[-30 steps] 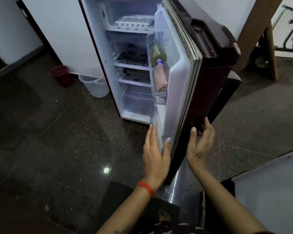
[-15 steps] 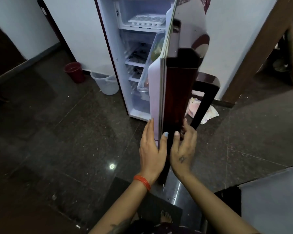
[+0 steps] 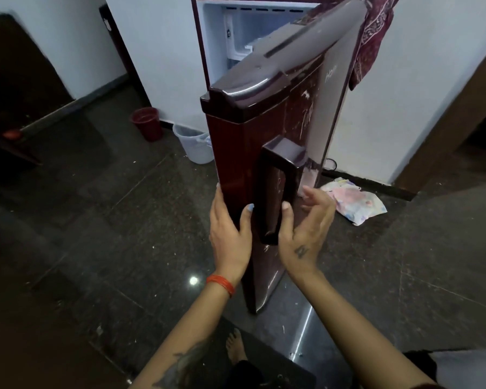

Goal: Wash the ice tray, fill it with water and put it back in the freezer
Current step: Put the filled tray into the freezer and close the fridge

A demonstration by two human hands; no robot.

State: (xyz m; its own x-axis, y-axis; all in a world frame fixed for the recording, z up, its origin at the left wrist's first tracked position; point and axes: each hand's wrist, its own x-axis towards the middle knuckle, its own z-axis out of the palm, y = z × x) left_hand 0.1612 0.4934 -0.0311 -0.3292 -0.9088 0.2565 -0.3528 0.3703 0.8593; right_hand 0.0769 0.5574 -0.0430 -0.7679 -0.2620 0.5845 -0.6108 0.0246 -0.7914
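My left hand (image 3: 230,234) grips the fridge door (image 3: 267,153) edge; my right hand (image 3: 306,231) hovers open by the handle (image 3: 275,189); swung shut, it could pinch fingers; the tray seems hidden.

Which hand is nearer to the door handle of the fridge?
The right hand: it is curled beside the door handle, thumb at the handle's lower part. The left hand grips the free edge of the fridge door, left of the handle, its thumb short of it.

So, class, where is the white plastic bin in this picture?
In the head view, the white bin stands on the floor left of the fridge door, beside the maroon bucket.
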